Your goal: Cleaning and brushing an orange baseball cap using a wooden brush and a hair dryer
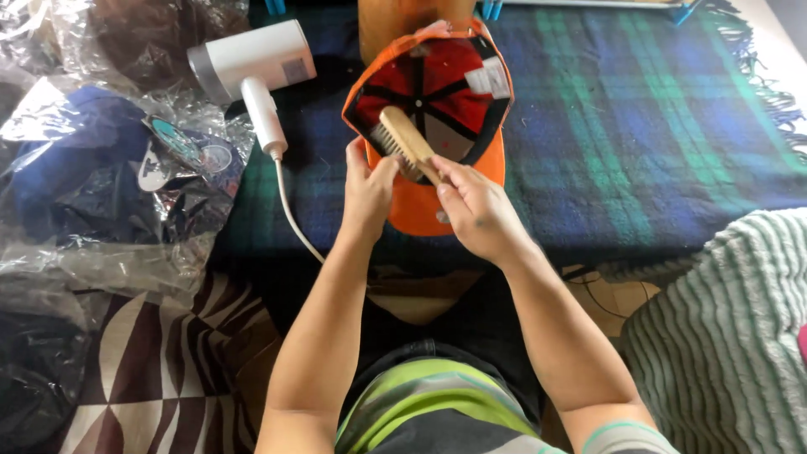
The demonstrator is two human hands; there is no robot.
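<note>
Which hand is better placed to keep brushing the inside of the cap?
The right hand: its grip is on the wooden brush, bristles down inside the orange cap. The left hand is at the cap's brim, seemingly steadying it.

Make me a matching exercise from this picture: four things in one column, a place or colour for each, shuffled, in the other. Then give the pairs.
Things:
1. wooden brush
2. orange cap
3. white hair dryer
4. plaid blanket

Descriptions:
A. blue and green, spread under the cap
B. lying left of the cap, cord trailing toward the person
C. held in the right hand, bristles inside the cap
D. upside down, red lining showing, gripped by the left hand

Pairs: 1-C, 2-D, 3-B, 4-A
</note>
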